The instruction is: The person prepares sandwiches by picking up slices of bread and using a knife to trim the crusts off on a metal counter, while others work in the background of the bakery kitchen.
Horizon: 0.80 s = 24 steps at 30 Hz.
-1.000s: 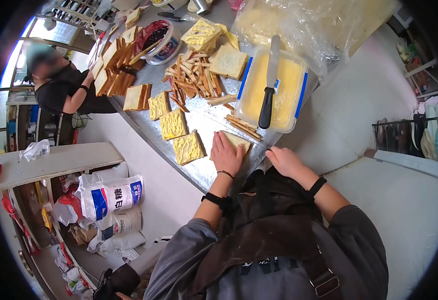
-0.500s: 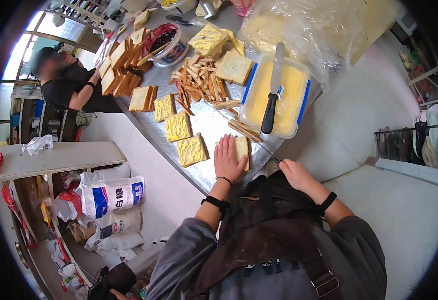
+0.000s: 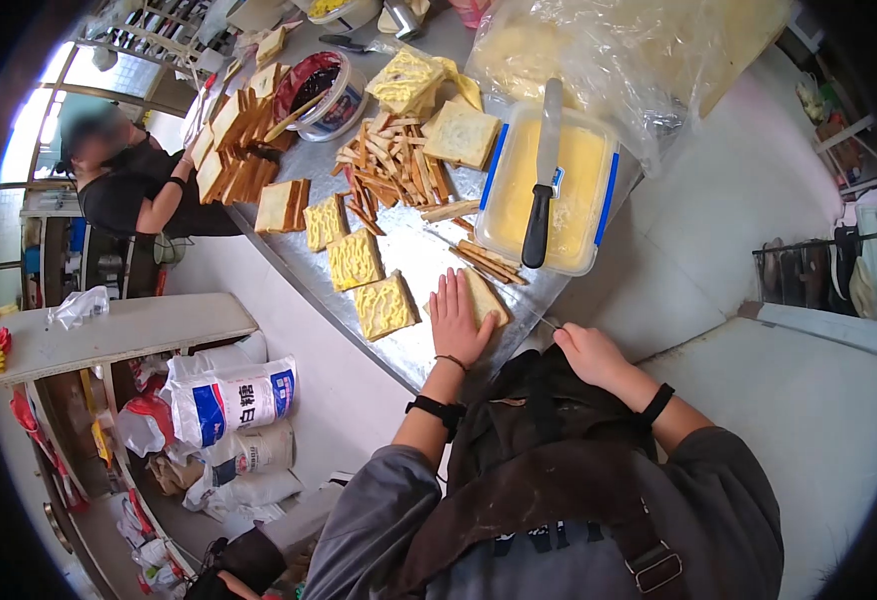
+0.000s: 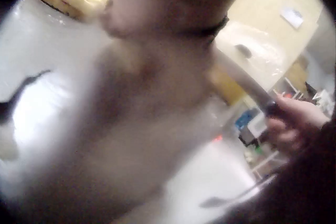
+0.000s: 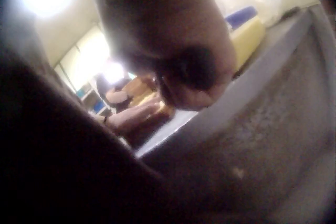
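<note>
My left hand lies flat with straight fingers on a pale, crustless sandwich bread piece near the table's front edge. The right hand grips a knife by its dark handle, whose butt shows inside the fist in the right wrist view. In the head view the thin blade points towards the bread from the right. Left of the bread, bread squares topped with yellow spread lie in a row. Several cut crust strips lie just beyond it. My own forearm blurs most of the left wrist view.
A tub of yellow spread with blue clips stands right, a palette knife across it. Behind are a crust heap, a tub of dark red jam, stacked bread and plastic sheeting. Another person stands at left.
My right hand has drawn back towards my body and to the right with the knife. The bread under my left hand has turned between frames; the left hand stays flat on it.
</note>
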Tool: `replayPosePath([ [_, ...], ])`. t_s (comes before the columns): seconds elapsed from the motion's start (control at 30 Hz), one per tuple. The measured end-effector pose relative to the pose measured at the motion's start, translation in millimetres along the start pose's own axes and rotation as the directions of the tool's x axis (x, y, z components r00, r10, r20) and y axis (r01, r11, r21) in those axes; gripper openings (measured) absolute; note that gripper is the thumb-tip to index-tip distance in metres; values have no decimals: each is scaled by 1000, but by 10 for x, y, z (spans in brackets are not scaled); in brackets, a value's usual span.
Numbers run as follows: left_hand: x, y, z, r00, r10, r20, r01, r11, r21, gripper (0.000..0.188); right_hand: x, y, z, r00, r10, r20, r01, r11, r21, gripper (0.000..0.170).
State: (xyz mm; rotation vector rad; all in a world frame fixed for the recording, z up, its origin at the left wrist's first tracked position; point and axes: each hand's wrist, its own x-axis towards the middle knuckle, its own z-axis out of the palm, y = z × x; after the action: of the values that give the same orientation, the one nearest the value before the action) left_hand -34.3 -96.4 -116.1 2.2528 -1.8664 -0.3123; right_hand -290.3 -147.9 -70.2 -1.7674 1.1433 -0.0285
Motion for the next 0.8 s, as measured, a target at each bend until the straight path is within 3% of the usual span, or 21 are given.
replayPosePath([
  [0.1, 56, 247, 170, 971, -222, -94, 223, 975, -5, 88, 30, -22, 36, 1000, -6, -4, 5, 1000, -24, 43],
  [0.2, 72, 270, 228, 962, -257, -95, 259, 966, 4, 90, 66, -43, 44, 1000, -2, -10, 2, 998, -63, 42],
  [0.8, 85, 297, 184, 963, -259, -78, 261, 965, 18, 89, 148, -119, 142, 999, 22, -41, -29, 980, -197, 39],
])
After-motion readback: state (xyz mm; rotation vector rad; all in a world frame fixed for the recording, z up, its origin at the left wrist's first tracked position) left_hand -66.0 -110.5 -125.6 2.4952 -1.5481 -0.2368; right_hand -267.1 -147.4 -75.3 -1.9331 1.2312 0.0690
